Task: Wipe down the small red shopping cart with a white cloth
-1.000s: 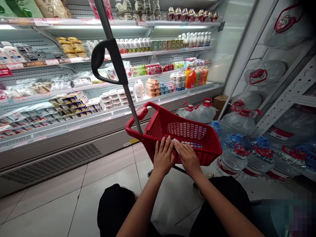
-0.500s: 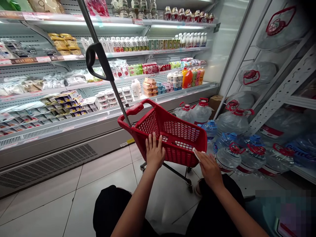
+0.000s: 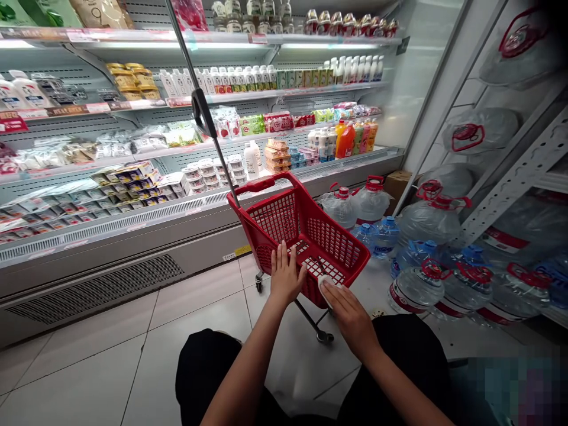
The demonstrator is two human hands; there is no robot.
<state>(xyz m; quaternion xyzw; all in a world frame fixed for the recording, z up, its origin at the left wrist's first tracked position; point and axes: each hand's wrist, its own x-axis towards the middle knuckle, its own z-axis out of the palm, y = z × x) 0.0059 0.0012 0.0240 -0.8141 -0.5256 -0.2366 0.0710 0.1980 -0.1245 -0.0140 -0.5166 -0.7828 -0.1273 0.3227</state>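
A small red shopping cart [image 3: 332, 245] stands before me, its perforated basket turned with the near side toward me. A tall metal pole with a black grip [image 3: 204, 112] rises from its handle end. My left hand [image 3: 285, 275] lies against the basket's near side, fingers stretched and a little apart, holding nothing. My right hand [image 3: 350, 313] presses a white cloth [image 3: 326, 283] to the same side, near the front corner; most of the cloth is hidden under the fingers. Inside the basket, a small dark thing on the floor grid is too small to tell.
A refrigerated display [image 3: 248, 127] with dairy and drinks runs along the far side. Large water bottles [image 3: 417, 290] with red handles crowd the floor at right beside a white metal rack [image 3: 515, 171]. The tiled floor [image 3: 195, 302] extends around the cart; my knees flank the space.
My right hand has slid left with the cloth along the basket's near side, closer to my left hand. The cart has turned somewhat, and the camera view has shifted slightly left.
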